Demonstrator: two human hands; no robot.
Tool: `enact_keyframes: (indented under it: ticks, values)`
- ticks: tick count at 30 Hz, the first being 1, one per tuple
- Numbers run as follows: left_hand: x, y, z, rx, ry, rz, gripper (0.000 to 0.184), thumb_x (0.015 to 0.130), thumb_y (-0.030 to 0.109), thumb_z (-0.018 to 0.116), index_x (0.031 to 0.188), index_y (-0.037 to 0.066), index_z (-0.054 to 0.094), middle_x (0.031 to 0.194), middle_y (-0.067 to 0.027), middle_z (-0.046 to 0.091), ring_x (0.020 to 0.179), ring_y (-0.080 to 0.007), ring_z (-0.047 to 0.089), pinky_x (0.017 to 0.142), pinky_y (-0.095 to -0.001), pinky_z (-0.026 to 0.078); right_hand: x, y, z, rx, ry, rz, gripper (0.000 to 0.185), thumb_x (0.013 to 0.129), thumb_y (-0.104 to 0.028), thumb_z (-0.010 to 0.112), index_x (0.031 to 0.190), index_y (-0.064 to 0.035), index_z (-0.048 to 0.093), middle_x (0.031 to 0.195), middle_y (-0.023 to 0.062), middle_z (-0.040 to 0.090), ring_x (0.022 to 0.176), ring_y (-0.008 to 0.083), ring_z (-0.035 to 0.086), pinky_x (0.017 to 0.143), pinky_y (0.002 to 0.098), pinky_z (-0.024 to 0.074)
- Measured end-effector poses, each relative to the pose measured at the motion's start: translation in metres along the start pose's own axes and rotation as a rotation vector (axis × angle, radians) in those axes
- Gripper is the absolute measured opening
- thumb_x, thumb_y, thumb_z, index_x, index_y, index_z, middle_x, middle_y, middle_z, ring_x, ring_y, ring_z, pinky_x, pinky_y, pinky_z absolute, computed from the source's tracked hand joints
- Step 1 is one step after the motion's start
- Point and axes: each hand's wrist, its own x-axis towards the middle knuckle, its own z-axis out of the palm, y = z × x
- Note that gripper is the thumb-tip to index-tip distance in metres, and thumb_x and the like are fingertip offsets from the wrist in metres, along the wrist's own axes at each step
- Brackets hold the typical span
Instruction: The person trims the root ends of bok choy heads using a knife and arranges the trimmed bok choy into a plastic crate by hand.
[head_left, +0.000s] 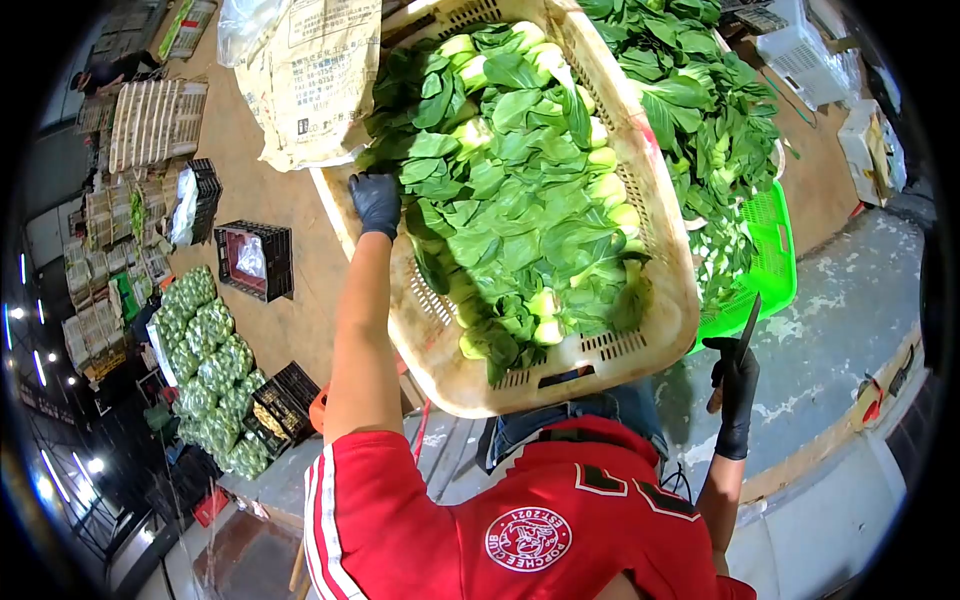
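Note:
A large off-white plastic crate [440,370] holds rows of leafy green bok choy [510,190], with the pale stems toward its sides. My left hand [376,204], in a dark glove, is closed at the crate's left rim, beside the leaves; what it grips there is too small to make out. Lower right, my right hand [735,385], also gloved, is wrapped round a knife [748,328] whose blade points up. Just above that hand is a bright green basket [775,262], with more loose bok choy [700,110] piled over and behind it.
A printed paper sack [320,90] lies against the crate's upper left. Black crates [255,260], bagged green vegetables [215,365] and stacked crates [158,125] stand at the left. A bent-over person [115,72] is at the far upper left. White containers [800,60] stand upper right.

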Motion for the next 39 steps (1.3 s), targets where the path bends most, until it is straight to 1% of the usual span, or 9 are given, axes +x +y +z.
enact_keyframes:
  ticks: [6,9,13,17,21,24,26,29,39]
  values:
    - [-0.033,0.009,-0.080,-0.353,-0.147,-0.168,0.065,0.056,0.029,0.079,0.107,0.005,0.048,0.100,-0.0212,0.054,0.087,-0.0365,0.055,0.076,-0.0456,0.044,-0.006,-0.031,0.001,-0.134,-0.042,-0.143,0.015,0.088,-0.008,0.053,0.093,-0.0047,0.066,0.063,0.0008,0.055,0.048,0.0077,0.044,0.045,0.0242,0.0345]
    - [-0.058,0.008,-0.074,-0.672,-0.170,-0.198,0.065,0.057,0.027,0.080,0.108,0.004,0.046,0.098,-0.0229,0.053,0.089,-0.0393,0.054,0.076,-0.0464,0.045,-0.011,-0.067,0.024,-0.187,-0.210,-0.344,0.016,0.082,-0.003,0.057,0.095,-0.0062,0.066,0.068,0.0025,0.056,0.054,0.0095,0.046,0.051,0.0247,0.0381]
    - [-0.105,0.044,-0.213,-0.745,0.074,0.069,0.067,0.057,0.017,0.077,0.114,0.003,0.045,0.100,-0.0232,0.052,0.092,-0.0394,0.051,0.079,-0.0450,0.044,-0.015,-0.091,0.057,-0.090,-0.421,-0.734,0.033,0.076,-0.005,0.063,0.110,-0.0063,0.060,0.092,0.0082,0.061,0.065,0.0166,0.055,0.060,0.0275,0.0452]
    - [-0.138,0.108,-0.336,-1.062,0.098,0.365,0.077,0.055,0.016,0.078,0.122,0.001,0.041,0.115,-0.0193,0.048,0.106,-0.0329,0.048,0.092,-0.0394,0.039,-0.018,-0.125,0.063,-0.062,-0.409,-1.040,0.054,0.071,-0.011,0.071,0.120,-0.0039,0.050,0.112,0.0148,0.056,0.101,0.0304,0.058,0.083,0.0352,0.0478]
    - [-0.145,0.187,-0.378,-1.775,-0.015,0.266,0.089,0.052,0.025,0.087,0.125,0.000,0.042,0.125,-0.0165,0.046,0.117,-0.0287,0.044,0.098,-0.0371,0.036,-0.024,-0.087,0.023,0.476,-0.566,-0.523,0.054,0.071,-0.014,0.074,0.117,-0.0007,0.050,0.105,0.0109,0.058,0.097,0.0170,0.056,0.085,0.0311,0.0445]
    - [-0.150,0.241,-0.377,-2.008,-0.371,0.395,0.084,0.056,0.020,0.087,0.125,0.000,0.044,0.125,-0.0147,0.049,0.116,-0.0220,0.048,0.098,-0.0345,0.037,-0.027,-0.052,-0.013,0.344,-0.417,-0.568,0.051,0.071,-0.014,0.074,0.114,0.0013,0.052,0.106,0.0124,0.058,0.097,0.0161,0.055,0.085,0.0301,0.0442]
    - [-0.154,0.264,-0.387,-1.840,-0.358,0.480,0.070,0.057,0.019,0.085,0.115,0.000,0.051,0.106,-0.0115,0.060,0.099,-0.0187,0.058,0.088,-0.0328,0.045,-0.031,-0.035,-0.055,0.121,-0.341,-0.628,0.043,0.070,-0.017,0.075,0.105,0.0003,0.057,0.094,0.0147,0.060,0.085,0.0197,0.059,0.076,0.0312,0.0469]
    - [-0.153,0.298,-0.399,-1.784,-0.315,0.533,0.056,0.062,0.016,0.080,0.109,0.000,0.054,0.095,-0.0113,0.064,0.088,-0.0188,0.063,0.080,-0.0315,0.049,-0.048,-0.010,-0.103,-0.528,0.183,-0.753,0.023,0.067,-0.021,0.073,0.074,-0.0067,0.057,0.067,0.0100,0.054,0.059,0.0286,0.057,0.050,0.0363,0.0453]
    - [-0.173,0.374,-0.428,-1.664,-0.387,0.771,0.047,0.062,0.017,0.080,0.097,-0.001,0.055,0.084,-0.0131,0.065,0.075,-0.0186,0.064,0.068,-0.0314,0.051,-0.071,0.035,-0.132,-0.460,0.337,-0.682,0.021,0.068,-0.022,0.067,0.063,-0.0088,0.051,0.059,0.0105,0.052,0.053,0.0299,0.055,0.046,0.0391,0.0432]
